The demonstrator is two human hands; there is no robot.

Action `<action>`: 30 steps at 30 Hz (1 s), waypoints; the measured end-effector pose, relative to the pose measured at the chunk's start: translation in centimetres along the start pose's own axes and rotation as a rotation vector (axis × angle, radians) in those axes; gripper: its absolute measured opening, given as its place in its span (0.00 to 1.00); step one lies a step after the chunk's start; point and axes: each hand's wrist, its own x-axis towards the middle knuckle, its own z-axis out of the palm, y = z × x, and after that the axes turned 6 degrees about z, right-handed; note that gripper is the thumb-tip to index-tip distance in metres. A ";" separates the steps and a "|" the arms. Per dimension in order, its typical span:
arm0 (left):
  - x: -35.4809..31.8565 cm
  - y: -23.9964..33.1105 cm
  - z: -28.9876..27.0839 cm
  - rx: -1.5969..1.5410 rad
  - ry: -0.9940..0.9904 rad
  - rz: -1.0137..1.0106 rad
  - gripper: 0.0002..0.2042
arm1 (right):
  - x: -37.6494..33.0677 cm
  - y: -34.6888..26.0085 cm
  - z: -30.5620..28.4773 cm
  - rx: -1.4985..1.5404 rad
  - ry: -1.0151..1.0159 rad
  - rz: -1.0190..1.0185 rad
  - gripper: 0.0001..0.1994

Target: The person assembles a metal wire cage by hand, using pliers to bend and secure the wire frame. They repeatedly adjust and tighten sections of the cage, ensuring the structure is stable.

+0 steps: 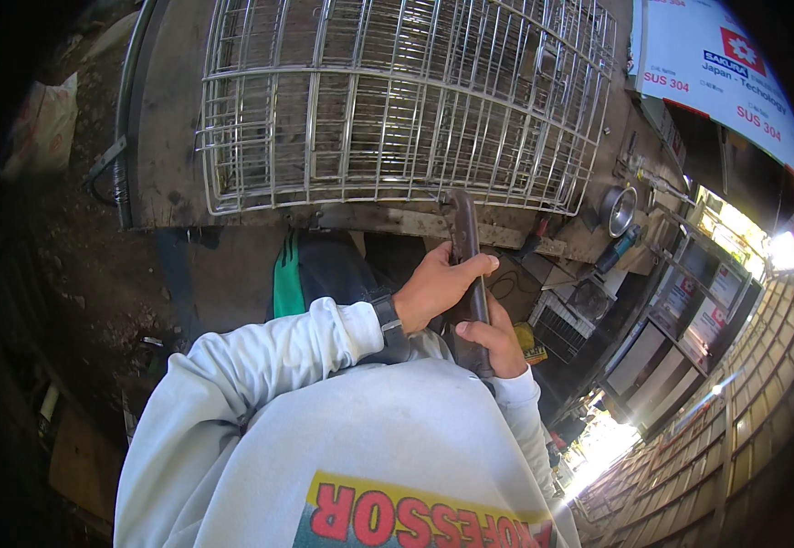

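Both my hands are wrapped round a long, dark brown, tool-like object (466, 239) in front of my chest; its exact kind is hard to make out. My left hand (435, 290), below a dark wristwatch (388, 315), closes round its middle. Lower down, near the end by my shirt, my right hand (499, 342) grips it with the thumb across it. The far end reaches the near edge of a stack of shiny wire racks (369, 137); whether it touches them I cannot tell. The racks lie on a worn wooden workbench (164, 146).
On the bench's right are a round metal bowl (618, 212) and a blue power tool (618, 250). Film-covered sheets (689, 55) stand at the far right. A white wire grille (559, 327) lies below the bench. Green fabric (289, 279) shows by my legs.
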 end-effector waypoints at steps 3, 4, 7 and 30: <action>-0.1 0.3 0.3 0.004 0.011 0.017 0.20 | -0.4 -0.3 0.6 0.072 0.019 0.043 0.41; -0.2 0.4 0.4 0.009 0.015 0.023 0.21 | -0.6 -0.4 0.9 0.111 0.033 0.069 0.40; -0.1 0.4 0.5 0.019 0.027 0.040 0.21 | -1.0 -0.6 1.2 0.176 0.028 0.133 0.38; 0.0 -4.3 1.2 0.186 0.137 -0.038 0.17 | 2.2 6.2 0.4 -0.329 0.323 -0.249 0.32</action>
